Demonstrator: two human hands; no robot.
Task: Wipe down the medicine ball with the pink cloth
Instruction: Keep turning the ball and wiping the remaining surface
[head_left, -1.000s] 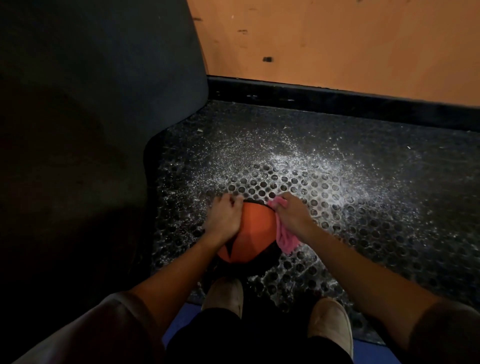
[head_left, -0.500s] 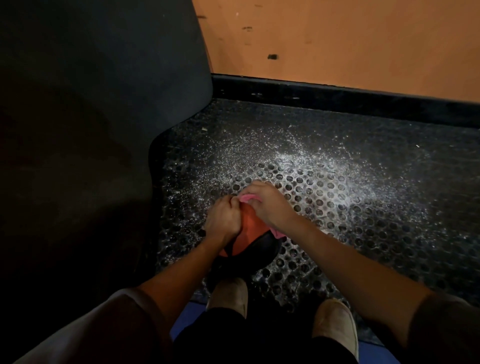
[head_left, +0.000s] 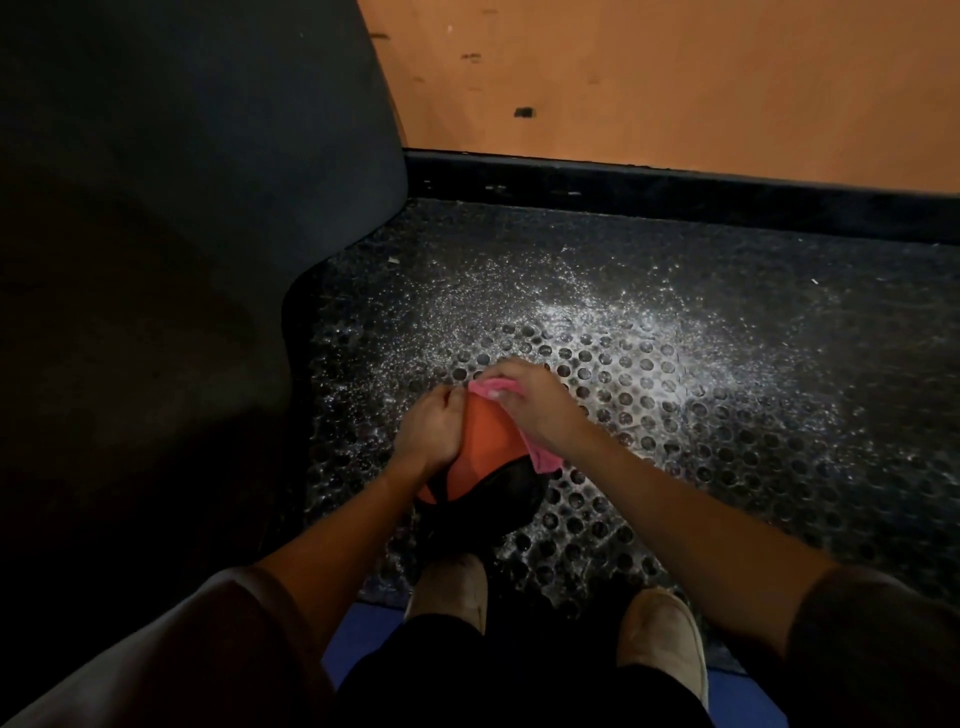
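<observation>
- Ball, orange and black, sits on perforated mat, just ahead of the person's shoes.
- Person's left hand cups the ball's left side, fingers curled over its top.
- Person's right hand clutches pink cloth, pressing it onto the ball's upper right, forearm angled inward.

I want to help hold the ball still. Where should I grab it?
Probably cup the medicine ball with flat palms low on its black near-right side, coming from the right. It's round with no handle showing; the left hand holds its left and the right hand holds the pink cloth on top.
</observation>
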